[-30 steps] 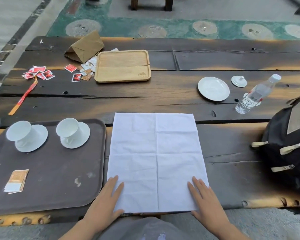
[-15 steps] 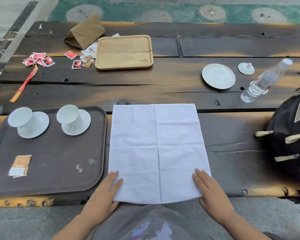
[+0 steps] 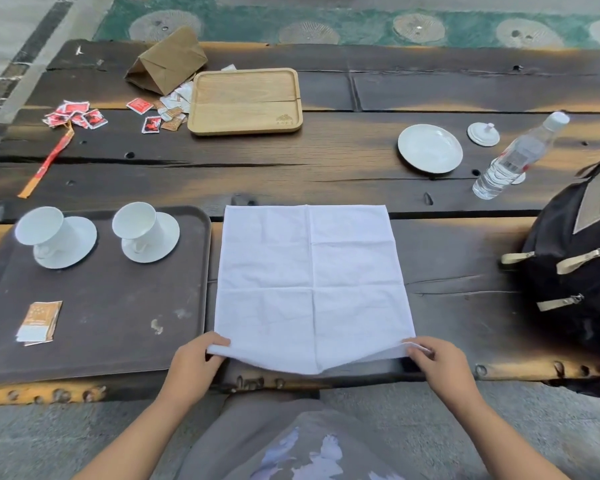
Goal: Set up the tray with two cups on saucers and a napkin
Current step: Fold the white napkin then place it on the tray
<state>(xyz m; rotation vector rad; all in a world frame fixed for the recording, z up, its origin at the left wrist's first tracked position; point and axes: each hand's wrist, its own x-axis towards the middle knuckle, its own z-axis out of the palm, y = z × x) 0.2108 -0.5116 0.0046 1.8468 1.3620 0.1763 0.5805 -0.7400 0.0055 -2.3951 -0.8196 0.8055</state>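
Note:
A white napkin [image 3: 309, 278] lies spread flat on the dark wooden table, right of a brown tray [image 3: 118, 306]. My left hand [image 3: 196, 363] pinches its near left corner and my right hand [image 3: 437, 363] pinches its near right corner. Both corners are lifted a little off the table, and the near edge sags between them. On the tray's far side stand two white cups, the left cup [image 3: 40, 226] and the right cup [image 3: 136, 220], each on its own saucer, the left saucer [image 3: 80, 244] and the right saucer [image 3: 163, 244]. A small paper packet [image 3: 39, 322] lies at the tray's near left.
A wooden tray [image 3: 246, 100], a brown paper bag [image 3: 167, 62] and several red sachets [image 3: 73, 114] lie at the far left. A spare white saucer [image 3: 430, 148], a small lid [image 3: 483, 134] and a water bottle [image 3: 513, 161] sit far right. A black backpack [image 3: 582, 285] stands on the right edge.
Both hands lay flat on the napkin's near corners before. Now they pinch those corners and have raised them off the table.

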